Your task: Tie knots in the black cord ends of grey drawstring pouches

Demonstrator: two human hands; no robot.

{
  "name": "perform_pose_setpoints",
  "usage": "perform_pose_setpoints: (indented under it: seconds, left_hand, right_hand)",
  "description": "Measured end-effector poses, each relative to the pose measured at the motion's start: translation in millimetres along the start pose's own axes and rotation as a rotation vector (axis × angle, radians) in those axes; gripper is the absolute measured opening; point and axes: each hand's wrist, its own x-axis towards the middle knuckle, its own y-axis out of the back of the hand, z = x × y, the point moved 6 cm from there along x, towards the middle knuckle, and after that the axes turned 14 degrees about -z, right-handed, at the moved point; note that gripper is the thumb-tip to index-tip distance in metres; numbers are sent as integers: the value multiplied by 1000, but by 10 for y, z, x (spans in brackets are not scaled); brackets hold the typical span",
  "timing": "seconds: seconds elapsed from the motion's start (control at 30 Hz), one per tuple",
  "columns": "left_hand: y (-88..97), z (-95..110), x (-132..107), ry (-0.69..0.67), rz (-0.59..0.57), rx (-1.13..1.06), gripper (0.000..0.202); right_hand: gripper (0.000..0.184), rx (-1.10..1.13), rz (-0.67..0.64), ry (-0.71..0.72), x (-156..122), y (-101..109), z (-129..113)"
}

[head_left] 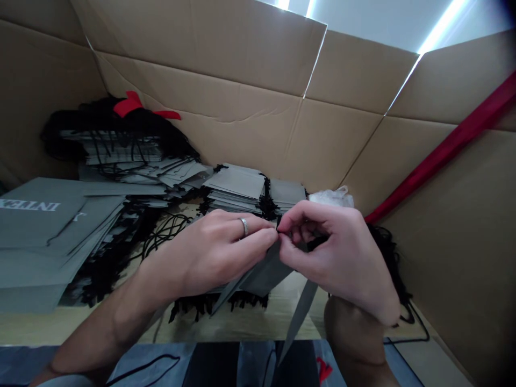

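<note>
My left hand (213, 252), with a ring on one finger, and my right hand (338, 252) meet in the middle of the view. Both pinch the top edge of a flat grey paper bag (262, 277) that hangs down between them. A black cord shows between the fingers of my right hand. The fingertips of the two hands touch at the bag's edge. Part of the bag is hidden behind my hands.
Stacks of flat grey bags with black cords (237, 191) lie behind my hands, a larger pile (48, 236) on the left. A red ribbon (133, 105) tops a far pile. Cardboard walls (250, 70) surround the table; a red bar (447, 148) slants at right.
</note>
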Motion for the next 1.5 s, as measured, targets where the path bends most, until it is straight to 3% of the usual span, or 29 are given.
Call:
perform_pose_setpoints:
  seconds: [0.23,0.33,0.53,0.67,0.77,1.03,1.5]
  left_hand:
    - [18,77,-62,-26,103,122,4]
    - [41,70,-80,-1,130,84,9]
    - [118,3,5,-8,170,-204,18]
    - [82,-144,75,-40,142,-488,16]
    - [53,-243,96,-28,127,-606,14]
    - [100,2,-32,-35,152,91,9]
    - [84,152,-57,-73,229,194,9]
  right_hand:
    - [16,-118,47,151,-61,40,-116]
    - [20,-91,16,177,-56,38,-114]
    - [19,157,-60,170,0,18,-45]
    - [12,372,-132,126,85,-34,36]
    - [11,423,-115,121,133,-32,70]
    - [11,192,36,71,26,26,84]
    - [14,-13,171,145,-59,57,-50]
